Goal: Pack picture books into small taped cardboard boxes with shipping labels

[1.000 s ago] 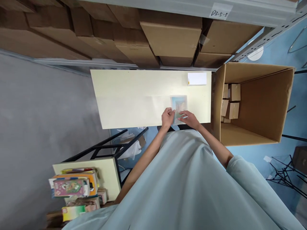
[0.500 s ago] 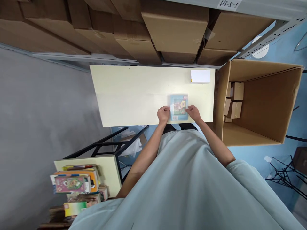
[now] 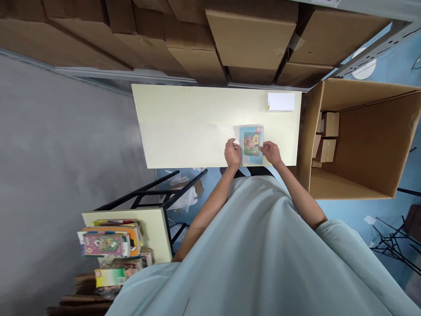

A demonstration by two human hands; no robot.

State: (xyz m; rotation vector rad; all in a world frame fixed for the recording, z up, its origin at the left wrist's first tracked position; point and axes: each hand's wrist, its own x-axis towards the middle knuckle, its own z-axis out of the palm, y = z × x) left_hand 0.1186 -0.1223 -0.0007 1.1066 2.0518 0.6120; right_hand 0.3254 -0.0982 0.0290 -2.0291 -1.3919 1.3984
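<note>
Right hand (image 3: 271, 152) shifted to booklet's (image 3: 251, 144) edge, fingers (image 3: 265, 148) pinching it; left hand (image 3: 233, 153) curled, hold unclear; I judge uneven pull could crease clear sleeve (image 3: 236, 131).

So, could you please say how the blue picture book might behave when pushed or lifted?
Being flat and rectangular, the blue picture book probably won't roll. Its seemingly clear wrapper could make it slippery. It looks thin, so probably light.
</note>
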